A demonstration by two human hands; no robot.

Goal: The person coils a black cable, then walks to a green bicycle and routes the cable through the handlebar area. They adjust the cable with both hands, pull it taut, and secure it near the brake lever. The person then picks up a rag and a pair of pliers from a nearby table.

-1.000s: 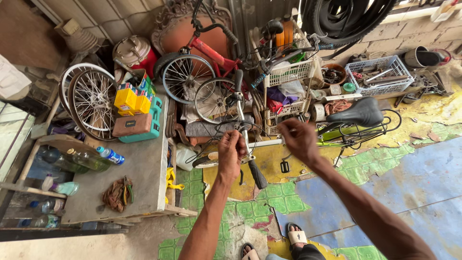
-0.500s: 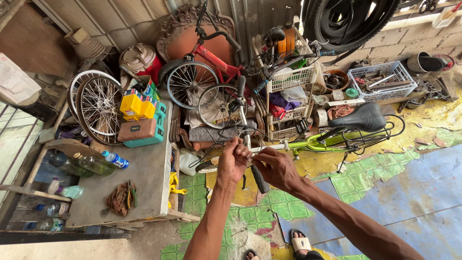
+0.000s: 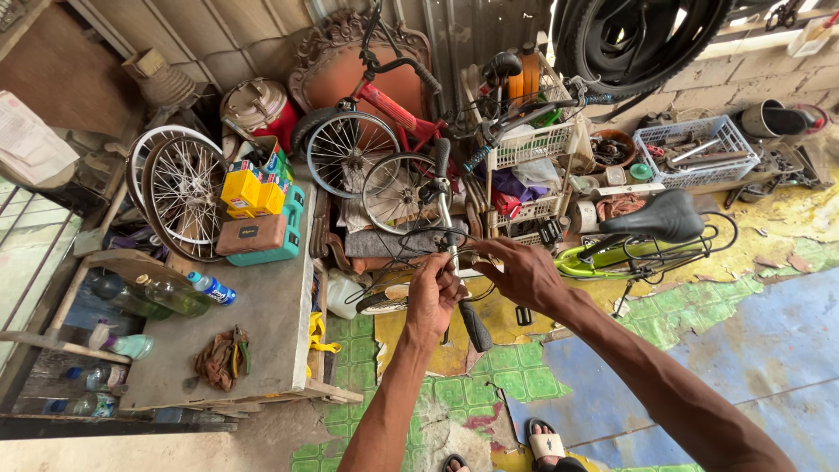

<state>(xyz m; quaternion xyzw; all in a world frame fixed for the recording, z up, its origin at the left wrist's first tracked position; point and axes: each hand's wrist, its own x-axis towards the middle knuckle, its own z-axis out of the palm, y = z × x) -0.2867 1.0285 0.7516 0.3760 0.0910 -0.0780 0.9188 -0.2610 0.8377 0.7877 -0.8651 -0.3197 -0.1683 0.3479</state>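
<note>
A green bicycle with a black saddle stands in front of me, its handlebar running toward me with a black grip at the near end. My left hand is closed around the middle of the handlebar at the stem. My right hand touches the same spot from the right, fingers curled around the bar and the thin cables there. Whether it holds a tool is hidden.
A grey workbench on the left carries bottles, a rag, yellow boxes and a teal case. A red bicycle, loose spoked wheels, a white wire rack and a blue basket of tools crowd the back. Tyres hang top right.
My right hand came down from open air to the handlebar and closed beside my left hand. The left hand stayed gripping the bar. The view shifted slightly closer.
</note>
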